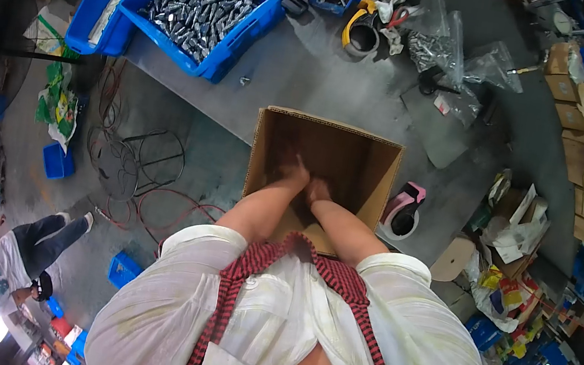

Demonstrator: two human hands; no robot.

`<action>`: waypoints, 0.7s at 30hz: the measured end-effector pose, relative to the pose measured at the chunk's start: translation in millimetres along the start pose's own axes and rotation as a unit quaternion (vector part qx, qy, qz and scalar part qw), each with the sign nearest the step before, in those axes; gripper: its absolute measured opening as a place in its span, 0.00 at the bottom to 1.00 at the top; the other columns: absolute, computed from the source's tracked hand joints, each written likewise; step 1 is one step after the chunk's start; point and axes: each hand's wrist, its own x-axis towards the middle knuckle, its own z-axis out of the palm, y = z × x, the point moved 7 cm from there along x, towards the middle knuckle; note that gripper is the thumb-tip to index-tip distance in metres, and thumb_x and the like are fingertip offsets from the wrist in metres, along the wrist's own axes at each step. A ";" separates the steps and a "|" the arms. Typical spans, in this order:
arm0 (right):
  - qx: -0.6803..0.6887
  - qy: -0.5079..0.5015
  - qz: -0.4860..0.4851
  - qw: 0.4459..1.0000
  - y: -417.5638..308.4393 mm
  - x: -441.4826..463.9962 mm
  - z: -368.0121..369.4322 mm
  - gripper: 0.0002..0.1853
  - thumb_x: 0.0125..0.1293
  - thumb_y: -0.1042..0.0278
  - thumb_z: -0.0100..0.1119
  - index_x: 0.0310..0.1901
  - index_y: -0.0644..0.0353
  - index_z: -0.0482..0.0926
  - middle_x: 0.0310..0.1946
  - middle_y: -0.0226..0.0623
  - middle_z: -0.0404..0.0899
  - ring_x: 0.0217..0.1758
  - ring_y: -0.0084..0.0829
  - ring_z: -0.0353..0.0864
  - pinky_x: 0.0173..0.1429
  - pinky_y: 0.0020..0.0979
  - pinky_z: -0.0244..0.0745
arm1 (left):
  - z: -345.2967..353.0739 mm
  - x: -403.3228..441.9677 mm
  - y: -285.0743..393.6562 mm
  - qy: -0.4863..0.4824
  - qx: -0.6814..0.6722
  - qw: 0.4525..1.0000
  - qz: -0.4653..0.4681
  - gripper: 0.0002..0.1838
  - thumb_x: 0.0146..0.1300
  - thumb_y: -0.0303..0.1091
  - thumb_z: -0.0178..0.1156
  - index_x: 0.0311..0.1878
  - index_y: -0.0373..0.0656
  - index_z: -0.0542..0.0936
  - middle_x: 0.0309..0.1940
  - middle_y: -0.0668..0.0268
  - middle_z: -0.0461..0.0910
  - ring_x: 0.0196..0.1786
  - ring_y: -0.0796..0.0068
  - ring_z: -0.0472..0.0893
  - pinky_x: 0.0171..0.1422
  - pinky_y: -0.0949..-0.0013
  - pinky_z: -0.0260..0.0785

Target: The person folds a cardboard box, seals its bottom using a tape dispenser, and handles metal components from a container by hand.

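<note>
An open cardboard box (381,187) stands at the near edge of the metal table, its opening toward me. Both my forearms reach down into it. My left hand (296,170) is inside, near the box's left wall, its fingers dim and blurred. Close beside it is my right hand (317,192), also low in the box and in shadow. Whether either hand holds anything is hidden. Right of the box sits a tape dispenser (402,213) with a pink part and a roll of tape.
A blue bin (218,68) full of metal parts stands at the table's back left. A yellow tape dispenser (362,32) and plastic bags of parts (433,51) lie at the back. A stool (119,167) and hoses are on the floor; another person (12,263) is at left.
</note>
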 end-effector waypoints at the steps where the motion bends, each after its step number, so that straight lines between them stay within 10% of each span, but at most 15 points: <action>1: -0.082 -0.065 -0.046 0.993 -10.3 -7.7 -2.4 0.18 0.62 0.69 0.43 0.50 0.63 0.77 0.50 0.53 0.76 0.55 0.47 0.75 0.55 0.42 0.70 | 24.9 12.7 -0.8 0.002 -0.002 1.000 0.003 0.38 0.64 0.51 0.42 0.74 0.54 0.42 0.75 0.60 0.33 0.76 0.55 0.31 0.78 0.56 0.28; 4: -0.114 -0.162 -0.069 0.978 -7.0 -7.4 20.6 0.19 0.63 0.68 0.41 0.52 0.62 0.75 0.50 0.53 0.74 0.55 0.47 0.73 0.58 0.42 0.66 | 29.0 19.8 -1.3 0.027 0.415 0.909 -0.024 0.43 0.61 0.46 0.53 0.74 0.49 0.43 0.75 0.57 0.36 0.75 0.48 0.44 0.70 0.45 0.54; 6: -0.137 -0.144 -0.083 0.977 -0.2 -5.1 32.7 0.20 0.64 0.67 0.42 0.55 0.60 0.74 0.52 0.54 0.73 0.59 0.48 0.71 0.61 0.45 0.65 | -1.4 -14.6 18.6 -0.202 0.061 0.975 0.062 0.34 0.62 0.44 0.53 0.70 0.46 0.59 0.71 0.54 0.55 0.69 0.51 0.61 0.69 0.43 0.53; 7: -0.147 -0.141 -0.087 0.975 2.5 -6.2 33.1 0.20 0.64 0.67 0.42 0.55 0.60 0.74 0.52 0.54 0.73 0.59 0.48 0.71 0.61 0.45 0.65 | -55.0 -47.1 36.7 -0.176 0.042 0.975 0.126 0.32 0.60 0.45 0.56 0.66 0.45 0.64 0.65 0.54 0.62 0.64 0.53 0.67 0.66 0.47 0.58; 9: 0.122 0.263 -0.237 0.927 -15.7 -18.8 -31.0 0.18 0.63 0.67 0.47 0.51 0.65 0.77 0.56 0.51 0.73 0.60 0.42 0.74 0.59 0.38 0.71 | -174.6 -122.1 73.3 -0.120 0.014 0.960 0.254 0.28 0.56 0.48 0.62 0.58 0.43 0.74 0.55 0.55 0.75 0.54 0.57 0.78 0.58 0.55 0.69; 10: 0.120 0.264 -0.242 0.926 -22.4 -20.1 -40.0 0.18 0.63 0.67 0.47 0.51 0.65 0.77 0.56 0.51 0.73 0.60 0.42 0.74 0.59 0.38 0.71 | -222.1 -158.3 72.0 0.061 -0.100 0.935 0.336 0.25 0.56 0.46 0.62 0.54 0.43 0.75 0.50 0.58 0.77 0.50 0.56 0.78 0.52 0.59 0.73; 14: -0.061 -0.147 -0.058 0.986 -21.3 -26.2 -33.3 0.20 0.62 0.62 0.50 0.52 0.63 0.77 0.53 0.54 0.74 0.58 0.43 0.75 0.59 0.37 0.71 | -337.0 -250.2 -6.4 0.334 -0.257 0.795 0.436 0.27 0.50 0.28 0.65 0.56 0.45 0.73 0.50 0.61 0.76 0.52 0.57 0.75 0.57 0.60 0.68; 16: -0.098 -0.130 -0.074 0.984 -12.8 -26.5 -40.6 0.21 0.60 0.58 0.52 0.49 0.64 0.79 0.50 0.56 0.76 0.54 0.46 0.77 0.58 0.38 0.71 | -341.0 -247.7 -59.4 0.376 -0.228 0.832 0.339 0.37 0.49 0.33 0.68 0.64 0.42 0.65 0.57 0.53 0.67 0.56 0.54 0.71 0.61 0.60 0.65; 21: -0.046 -0.147 -0.073 0.985 -30.3 -64.6 -132.8 0.23 0.57 0.53 0.60 0.47 0.63 0.78 0.44 0.54 0.79 0.49 0.49 0.78 0.51 0.38 0.73 | -219.3 -194.5 -108.6 0.023 -0.356 0.913 0.197 0.53 0.52 0.50 0.67 0.72 0.38 0.46 0.69 0.47 0.49 0.66 0.54 0.63 0.66 0.63 0.61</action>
